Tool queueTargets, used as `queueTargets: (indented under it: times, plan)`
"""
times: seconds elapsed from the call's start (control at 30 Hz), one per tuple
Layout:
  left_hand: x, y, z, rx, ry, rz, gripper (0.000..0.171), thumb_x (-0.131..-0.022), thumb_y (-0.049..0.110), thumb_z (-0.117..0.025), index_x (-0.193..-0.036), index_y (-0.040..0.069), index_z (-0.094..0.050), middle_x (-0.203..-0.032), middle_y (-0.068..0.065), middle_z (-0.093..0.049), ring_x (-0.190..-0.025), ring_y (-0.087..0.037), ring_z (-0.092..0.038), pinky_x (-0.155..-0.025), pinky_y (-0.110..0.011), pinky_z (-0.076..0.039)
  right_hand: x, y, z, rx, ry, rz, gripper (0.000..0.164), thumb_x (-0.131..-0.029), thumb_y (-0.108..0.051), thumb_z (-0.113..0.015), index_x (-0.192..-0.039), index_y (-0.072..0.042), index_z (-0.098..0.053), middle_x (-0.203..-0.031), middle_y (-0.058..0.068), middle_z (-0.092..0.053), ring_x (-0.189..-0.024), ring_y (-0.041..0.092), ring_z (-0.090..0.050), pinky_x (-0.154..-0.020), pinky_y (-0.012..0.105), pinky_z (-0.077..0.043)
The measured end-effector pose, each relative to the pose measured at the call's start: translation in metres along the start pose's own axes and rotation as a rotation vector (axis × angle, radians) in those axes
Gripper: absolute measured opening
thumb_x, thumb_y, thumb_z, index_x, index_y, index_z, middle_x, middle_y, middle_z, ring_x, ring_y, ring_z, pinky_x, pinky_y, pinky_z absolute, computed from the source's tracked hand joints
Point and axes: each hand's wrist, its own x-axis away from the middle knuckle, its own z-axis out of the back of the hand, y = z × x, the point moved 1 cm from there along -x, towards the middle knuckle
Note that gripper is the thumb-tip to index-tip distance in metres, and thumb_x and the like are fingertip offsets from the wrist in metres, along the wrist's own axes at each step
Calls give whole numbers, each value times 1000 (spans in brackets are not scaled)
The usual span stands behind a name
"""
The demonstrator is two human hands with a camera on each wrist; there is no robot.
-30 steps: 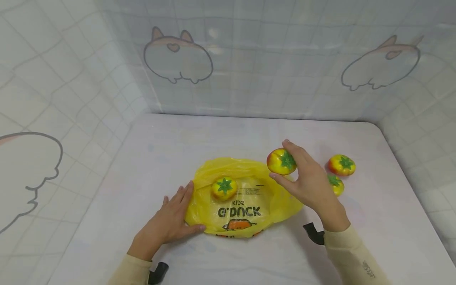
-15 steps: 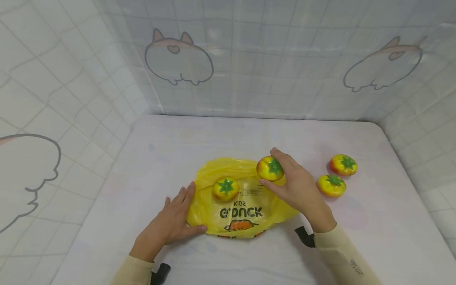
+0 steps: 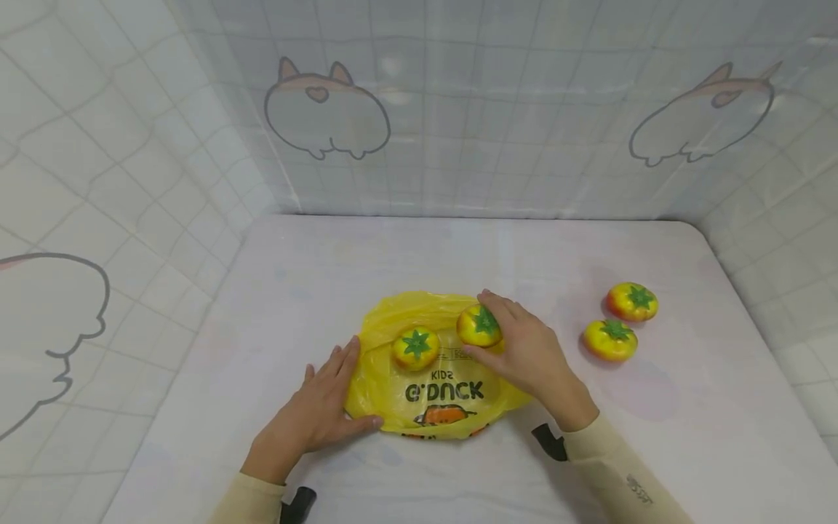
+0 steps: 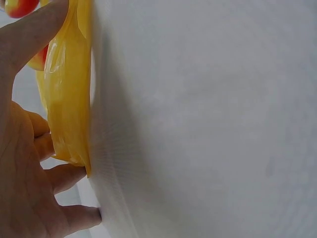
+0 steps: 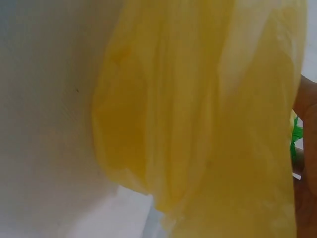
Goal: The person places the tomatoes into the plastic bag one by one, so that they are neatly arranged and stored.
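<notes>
One round yellow fruit with a green star-shaped top (image 3: 416,351) lies within the spread walls of a yellow plastic bag (image 3: 412,304), the landmark I steer by from my end. A second fruit (image 3: 476,329) is over the right part of the bag; on my feed I cannot tell whether it touches the plastic. The right hand (image 3: 533,356) holds that one, thumb on the near side and fingers on the far side, parted about as widely as the fruit itself. At the left edge of the bag, I have the left hand (image 3: 314,411) with its fingers straight and spread, touching the plastic without curling round it.

Well to the right of the bag, a third fruit (image 3: 610,340) and a fourth fruit (image 3: 632,301) lie close together on the white tabletop (image 3: 694,437), the fourth slightly farther back. Flipped dark lettering (image 3: 444,391) shows on the bag, below the first fruit in my head view. Beyond the bag hangs a grid-patterned sheet (image 3: 458,160) with animal drawings. My right-wrist feed is mostly filled by the bag, with a sliver of hand and green leaf at its edge.
</notes>
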Motion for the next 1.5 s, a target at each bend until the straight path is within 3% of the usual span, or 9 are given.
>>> queueTargets:
  times: [0.13, 0.37, 0.53, 0.87, 1.5]
  plan:
    - [0, 0, -1, 4, 1, 2, 128, -80, 83, -62, -166, 7, -6, -170, -18, -18, -154, -43, -25, -112, -76, -27, 0, 1, -6, 23, -13, 3, 87, -84, -55, -80, -153, -14, -47, -152, 12, -54, -128, 40, -60, -99, 59, -53]
    - [0, 0, -1, 10, -4, 5, 129, -79, 83, -63, -166, 7, -6, -171, -18, -17, -154, -42, -24, -113, -76, -25, -1, 3, -16, 113, -52, 34, 88, -85, -57, -79, -152, -10, -46, -151, 13, -55, -131, 35, -59, -118, 58, -34]
    - [0, 0, 0, 1, -3, 2, 129, -79, 83, -63, -166, 6, -6, -171, -18, -17, -154, -43, -25, -113, -76, -25, -1, 3, -18, 153, -84, 36, 89, -84, -58, -80, -152, -9, -47, -152, 14, -54, -136, 33, -56, -122, 60, -27]
    - [-2, 1, 0, -2, -8, 6, 128, -79, 80, -66, -166, 6, -7, -171, -18, -17, -154, -42, -25, -113, -76, -24, 0, 5, -25, 203, -108, 40, 87, -82, -58, -81, -149, -10, -52, -158, 12, -48, -144, 34, -48, -122, 64, -22]
    - [-1, 0, -3, -9, -1, 11, 129, -79, 82, -64, -165, 5, -7, -171, -18, -18, -154, -42, -25, -113, -76, -25, -1, 9, -28, 175, -144, 42, 88, -83, -59, -80, -152, -14, -49, -161, 10, -43, -148, 35, -41, -122, 65, -20]
